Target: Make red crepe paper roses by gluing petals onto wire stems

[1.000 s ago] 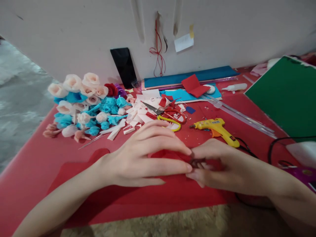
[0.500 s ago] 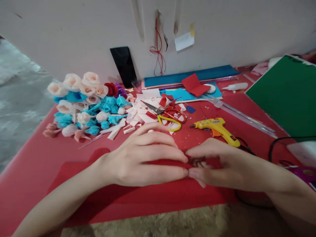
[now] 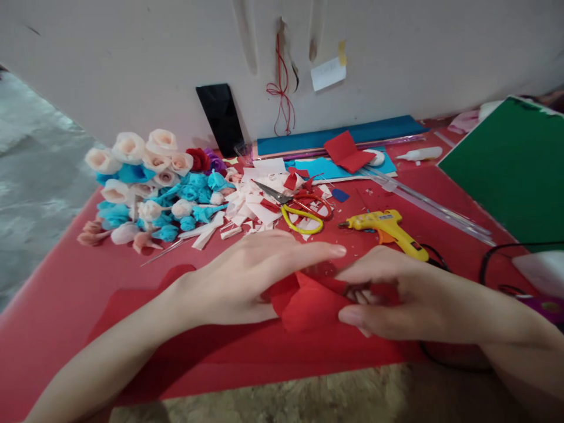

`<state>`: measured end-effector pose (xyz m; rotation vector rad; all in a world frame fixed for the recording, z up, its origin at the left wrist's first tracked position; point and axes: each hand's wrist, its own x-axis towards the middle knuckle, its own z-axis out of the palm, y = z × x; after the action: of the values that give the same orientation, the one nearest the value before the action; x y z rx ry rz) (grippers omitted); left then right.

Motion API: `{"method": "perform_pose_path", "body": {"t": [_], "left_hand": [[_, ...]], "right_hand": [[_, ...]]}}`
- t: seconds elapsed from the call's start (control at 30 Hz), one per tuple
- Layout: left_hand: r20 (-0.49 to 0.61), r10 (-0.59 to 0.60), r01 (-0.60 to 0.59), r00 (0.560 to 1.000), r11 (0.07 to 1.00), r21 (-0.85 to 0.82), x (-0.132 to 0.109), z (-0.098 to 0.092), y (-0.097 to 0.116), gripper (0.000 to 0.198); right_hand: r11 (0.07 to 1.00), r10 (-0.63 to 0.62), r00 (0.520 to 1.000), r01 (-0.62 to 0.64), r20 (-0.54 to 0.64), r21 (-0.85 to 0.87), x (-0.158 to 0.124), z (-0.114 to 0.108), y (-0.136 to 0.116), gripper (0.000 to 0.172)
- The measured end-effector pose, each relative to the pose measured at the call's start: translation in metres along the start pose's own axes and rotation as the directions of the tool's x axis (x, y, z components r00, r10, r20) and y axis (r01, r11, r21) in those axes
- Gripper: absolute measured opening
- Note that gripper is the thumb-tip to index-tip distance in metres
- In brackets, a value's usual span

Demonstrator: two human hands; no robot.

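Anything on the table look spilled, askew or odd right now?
White and red paper scraps lie strewn around the scissors, behind the left hand. The glue gun lies on its side. The right hand pinches crumpled red paper.

On the table (image 3: 66,294), a pile of paper flowers (image 3: 150,188) lies at the left, the scissors (image 3: 296,212) to its right and the glue gun (image 3: 388,226) right of those. Behind them a phone (image 3: 220,120) leans against the wall (image 3: 132,59), and a board (image 3: 515,170) lies far right. Nearest, the paper piece (image 3: 308,302) sits between the left hand (image 3: 238,282) and the right hand (image 3: 396,296).
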<state>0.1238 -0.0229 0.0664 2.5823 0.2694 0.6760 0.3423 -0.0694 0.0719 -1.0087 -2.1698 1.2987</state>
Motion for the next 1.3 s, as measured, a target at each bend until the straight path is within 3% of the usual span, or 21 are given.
{"method": "perform_pose_path", "body": {"t": [0.17, 0.3, 0.47, 0.9, 1.03, 1.17, 1.3], "left_hand": [[0.015, 0.023, -0.021, 1.0, 0.993, -0.118, -0.0005, 0.0023, 0.0005, 0.049], [0.022, 0.116, -0.114, 0.993, 0.991, -0.07, 0.0007, 0.0005, 0.0001, 0.03], [0.035, 0.144, -0.145, 0.989, 0.989, 0.032, 0.0002, -0.0002, 0.0002, 0.024], [-0.032, 0.092, -0.089, 0.995, 0.993, 0.079, 0.0051, -0.0013, 0.0046, 0.031], [-0.039, 0.086, -0.084, 0.996, 0.995, 0.058, 0.005, -0.0016, 0.0047, 0.023], [-0.034, 0.086, -0.084, 0.996, 0.995, 0.055, 0.0045, -0.0019, 0.0055, 0.03], [-0.031, 0.088, -0.086, 0.996, 0.993, 0.077, 0.0048, -0.0007, 0.0059, 0.031]], "right_hand": [[0.998, 0.008, 1.0, -0.007, 0.008, -0.056, 0.0012, -0.0004, -0.0007, 0.028], [0.992, 0.013, 1.0, -0.01, 0.021, -0.123, -0.0002, -0.0013, -0.0009, 0.028], [0.99, -0.001, 1.0, 0.001, -0.004, -0.139, -0.0019, -0.0013, -0.0007, 0.024], [0.983, 0.006, 1.0, -0.011, -0.026, -0.185, -0.0022, -0.0001, -0.0046, 0.023], [0.981, 0.003, 1.0, -0.003, -0.002, -0.193, -0.0036, -0.0013, -0.008, 0.029], [0.959, -0.042, 0.995, 0.016, -0.086, -0.282, -0.0025, -0.0012, -0.0084, 0.023], [0.966, -0.101, 0.981, 0.056, -0.168, -0.251, 0.0023, 0.0012, -0.0061, 0.019]]}}
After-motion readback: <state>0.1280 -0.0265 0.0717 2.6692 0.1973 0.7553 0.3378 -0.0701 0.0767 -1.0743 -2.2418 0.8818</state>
